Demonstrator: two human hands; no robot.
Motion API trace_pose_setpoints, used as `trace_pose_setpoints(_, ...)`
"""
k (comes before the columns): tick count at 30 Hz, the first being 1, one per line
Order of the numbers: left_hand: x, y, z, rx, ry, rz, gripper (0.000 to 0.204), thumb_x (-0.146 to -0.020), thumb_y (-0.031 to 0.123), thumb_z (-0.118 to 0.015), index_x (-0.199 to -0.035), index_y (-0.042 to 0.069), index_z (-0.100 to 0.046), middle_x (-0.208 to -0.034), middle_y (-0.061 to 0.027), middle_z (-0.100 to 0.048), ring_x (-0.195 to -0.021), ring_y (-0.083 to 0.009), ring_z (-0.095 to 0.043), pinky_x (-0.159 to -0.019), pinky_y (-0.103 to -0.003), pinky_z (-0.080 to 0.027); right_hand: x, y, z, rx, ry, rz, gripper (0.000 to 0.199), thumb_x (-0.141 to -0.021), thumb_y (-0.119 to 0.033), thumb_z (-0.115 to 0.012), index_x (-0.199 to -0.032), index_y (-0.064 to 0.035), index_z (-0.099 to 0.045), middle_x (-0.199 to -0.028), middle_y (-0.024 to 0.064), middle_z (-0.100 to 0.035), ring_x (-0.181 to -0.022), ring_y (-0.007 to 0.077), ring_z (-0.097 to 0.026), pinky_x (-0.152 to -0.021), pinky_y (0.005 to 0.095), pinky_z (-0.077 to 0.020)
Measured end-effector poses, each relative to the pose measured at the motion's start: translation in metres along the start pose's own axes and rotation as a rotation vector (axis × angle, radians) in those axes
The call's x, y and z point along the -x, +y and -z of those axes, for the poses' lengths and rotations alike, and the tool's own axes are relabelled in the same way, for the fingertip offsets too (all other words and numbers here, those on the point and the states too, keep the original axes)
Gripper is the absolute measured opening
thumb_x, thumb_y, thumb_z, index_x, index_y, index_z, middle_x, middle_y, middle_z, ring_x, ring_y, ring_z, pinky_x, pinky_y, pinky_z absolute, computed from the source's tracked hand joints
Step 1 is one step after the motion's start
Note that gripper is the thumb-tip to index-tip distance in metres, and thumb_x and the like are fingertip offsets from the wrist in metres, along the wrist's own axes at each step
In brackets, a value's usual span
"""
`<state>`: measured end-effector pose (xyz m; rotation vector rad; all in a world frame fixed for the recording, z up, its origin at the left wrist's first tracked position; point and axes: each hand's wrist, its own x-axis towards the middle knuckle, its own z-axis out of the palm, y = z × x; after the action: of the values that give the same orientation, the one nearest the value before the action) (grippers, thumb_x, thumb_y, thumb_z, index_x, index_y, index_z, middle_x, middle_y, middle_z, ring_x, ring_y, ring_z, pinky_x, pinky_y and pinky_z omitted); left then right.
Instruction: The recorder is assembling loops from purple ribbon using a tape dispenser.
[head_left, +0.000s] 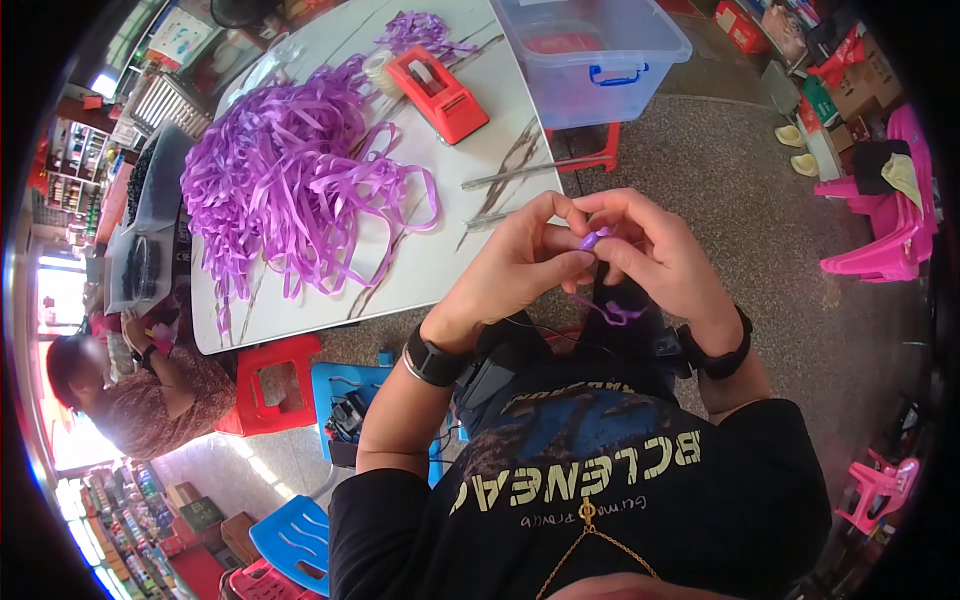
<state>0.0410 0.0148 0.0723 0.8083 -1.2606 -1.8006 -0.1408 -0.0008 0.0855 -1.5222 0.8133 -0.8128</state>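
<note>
Between the fingertips of both my hands is a purple ribbon (594,239), bunched small, with a loose end (622,316) curling down over my lap. My left hand (525,252) pinches it between thumb and fingers. From the other side, my right hand (648,238) closes on the same bit, thumb and forefinger meeting there. Whether it is knotted or only folded I cannot tell. To the left, a big heap of purple ribbons (275,165) lies on the white marbled table (420,270). Thin metal rods (510,175) lie at the table edge beside my hands.
A red tape dispenser (440,95), a tape roll (380,72) and a smaller purple ribbon pile (425,32) sit farther back. A clear plastic bin (600,85) stands on a red stool beyond the table. At left another person (150,390) sits by dark-filled tubs (140,270).
</note>
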Motion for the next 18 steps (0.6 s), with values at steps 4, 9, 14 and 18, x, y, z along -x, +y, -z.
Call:
trace_pose_setpoints(4,0.006,-0.002,0.003,0.002,0.028,-0.013,0.023,-0.083,-0.001,-0.054,-0.099,0.004,-0.039,-0.08,-0.0049,-0.061,-0.07,-0.0069,-0.057,-0.059,-0.018,-0.042,-0.004,0.013,0.002,0.141,0.004,0.142,0.027,-0.078,-0.004,-0.06,-0.105,-0.0033,-0.054,-0.084,0.0027,-0.059,-0.064,0.0051,-0.053,-0.055,0.0203,-0.0417)
trace_pose_setpoints(9,0.006,0.0,-0.004,-0.124,0.079,-0.045,0.021,-0.083,-0.001,-0.055,-0.097,0.003,-0.041,-0.079,-0.0041,-0.061,-0.07,-0.0056,-0.056,-0.059,-0.018,-0.042,-0.003,0.017,0.002,0.212,0.087,0.214,0.019,-0.075,-0.002,-0.063,-0.094,-0.001,-0.06,-0.083,0.0044,-0.061,-0.067,0.0055,-0.054,-0.056,0.0201,-0.0423)
trace_pose_setpoints(14,0.009,-0.002,-0.007,-0.269,0.134,-0.097,0.023,-0.082,0.001,-0.057,-0.1,0.003,-0.044,-0.083,-0.0076,-0.064,-0.071,-0.0046,-0.056,-0.059,-0.017,-0.043,-0.001,0.011,0.005,0.138,0.099,0.199,0.014,-0.076,-0.001,-0.063,-0.09,0.0011,-0.062,-0.083,0.0057,-0.062,-0.074,0.0084,-0.059,-0.065,0.0216,-0.0472)
trace_pose_setpoints(18,0.011,0.0,-0.003,-0.099,0.058,0.009,0.026,-0.081,0.003,-0.06,-0.103,0.002,-0.047,-0.087,-0.0108,-0.065,-0.072,-0.0047,-0.057,-0.058,-0.016,-0.042,-0.001,0.01,0.01,0.167,0.107,0.166,0.014,-0.076,0.0,-0.063,-0.09,0.001,-0.062,-0.083,0.0061,-0.062,-0.076,0.0101,-0.06,-0.068,0.0227,-0.0482)
